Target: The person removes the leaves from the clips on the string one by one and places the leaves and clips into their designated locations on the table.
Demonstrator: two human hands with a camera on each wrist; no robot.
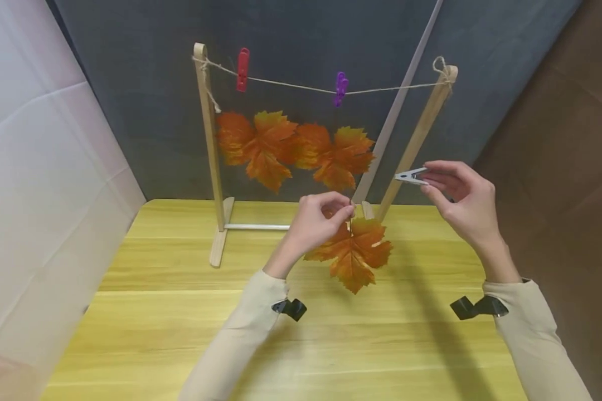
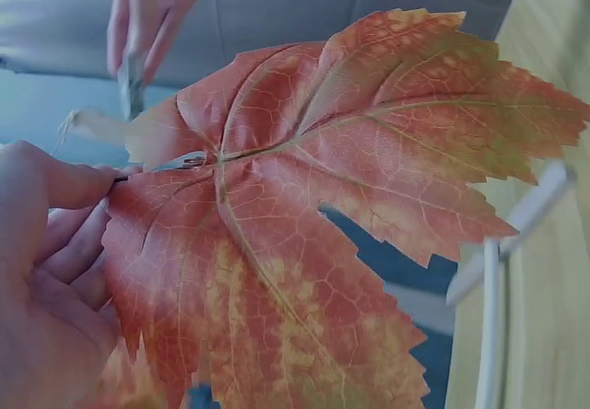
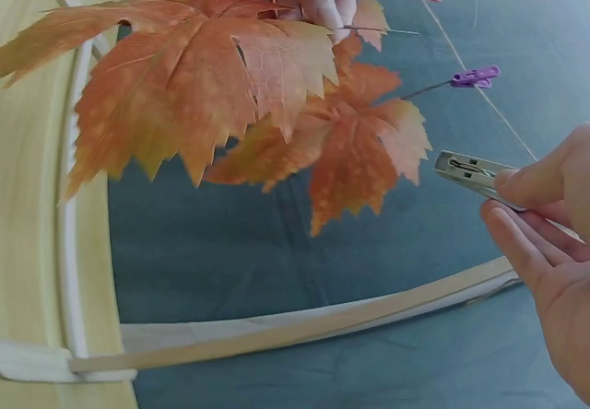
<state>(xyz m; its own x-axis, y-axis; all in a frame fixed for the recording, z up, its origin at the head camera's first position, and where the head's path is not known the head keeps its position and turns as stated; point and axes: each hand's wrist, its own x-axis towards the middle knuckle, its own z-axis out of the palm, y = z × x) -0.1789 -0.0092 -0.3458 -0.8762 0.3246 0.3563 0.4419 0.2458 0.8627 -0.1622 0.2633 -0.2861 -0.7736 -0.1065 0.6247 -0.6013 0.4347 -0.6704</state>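
The left hand [image 1: 313, 220] pinches an orange leaf [image 1: 355, 257] by its stem, below the string [image 1: 291, 84] and in front of the wooden stand [image 1: 212, 145]. In the head view, the leaf's long axis runs nearly upright, stem up and tip down. The right hand [image 1: 464, 203] grips a pale clothespin [image 1: 407, 176] by its spread handles, well apart from the leaf; the clothespin lies roughly level, nose pointing left toward the leaf's side.
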